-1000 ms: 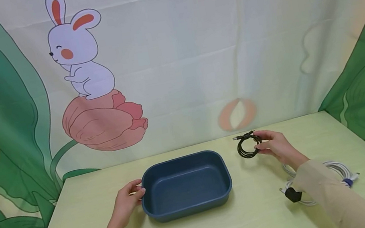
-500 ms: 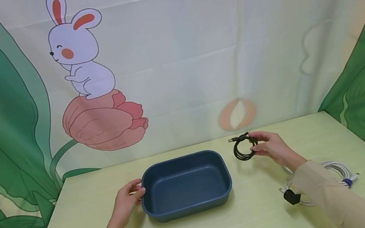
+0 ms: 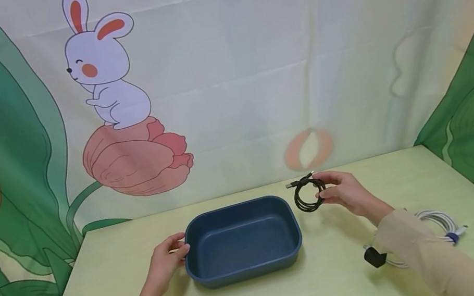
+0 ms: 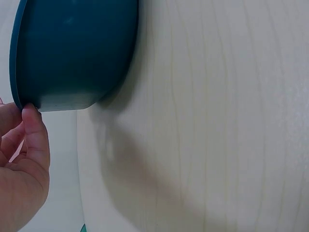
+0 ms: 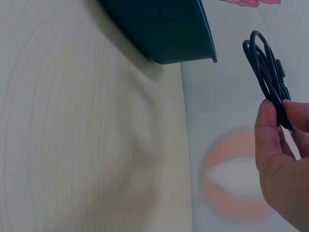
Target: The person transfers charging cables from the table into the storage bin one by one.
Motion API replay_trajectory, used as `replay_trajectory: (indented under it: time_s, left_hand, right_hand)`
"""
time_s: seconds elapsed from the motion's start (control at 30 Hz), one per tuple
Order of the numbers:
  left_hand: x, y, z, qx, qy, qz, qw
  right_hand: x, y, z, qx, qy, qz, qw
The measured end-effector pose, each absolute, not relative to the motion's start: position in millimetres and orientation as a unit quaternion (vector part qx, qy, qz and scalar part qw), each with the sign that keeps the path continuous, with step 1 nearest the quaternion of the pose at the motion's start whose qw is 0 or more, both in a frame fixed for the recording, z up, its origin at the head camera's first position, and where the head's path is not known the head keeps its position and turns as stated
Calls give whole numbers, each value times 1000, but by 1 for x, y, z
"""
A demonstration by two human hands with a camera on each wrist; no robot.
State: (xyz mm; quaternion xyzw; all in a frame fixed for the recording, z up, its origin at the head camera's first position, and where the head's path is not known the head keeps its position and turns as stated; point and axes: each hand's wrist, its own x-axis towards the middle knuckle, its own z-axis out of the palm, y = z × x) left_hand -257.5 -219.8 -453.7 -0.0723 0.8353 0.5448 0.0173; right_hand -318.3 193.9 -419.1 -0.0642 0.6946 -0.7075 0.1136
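The black cable [image 5: 275,94] is now nearer the tub's [image 3: 248,273] two o'clock, the right hand [image 3: 346,193] pinching it. The left hand [image 3: 166,262] pinches the rim at nine.

Indoor table [image 3: 336,278], cartoon-printed cloth backdrop [image 3: 231,90]

Soft-edged shadows [image 4: 130,164] fall across the brightly lit table [image 3: 331,279].

A backdrop [image 3: 227,91] printed with a rabbit [image 3: 98,61] and flowers [image 3: 134,160] hangs behind the table [image 3: 328,285].
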Motion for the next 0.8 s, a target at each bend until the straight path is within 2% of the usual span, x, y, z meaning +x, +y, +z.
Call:
replay_trajectory:
  time_s: [0.8]
  left_hand:
    - [-257, -221, -454, -68, 837, 543, 17]
  right_hand:
    - [-306, 173, -416, -105, 690, -703, 141]
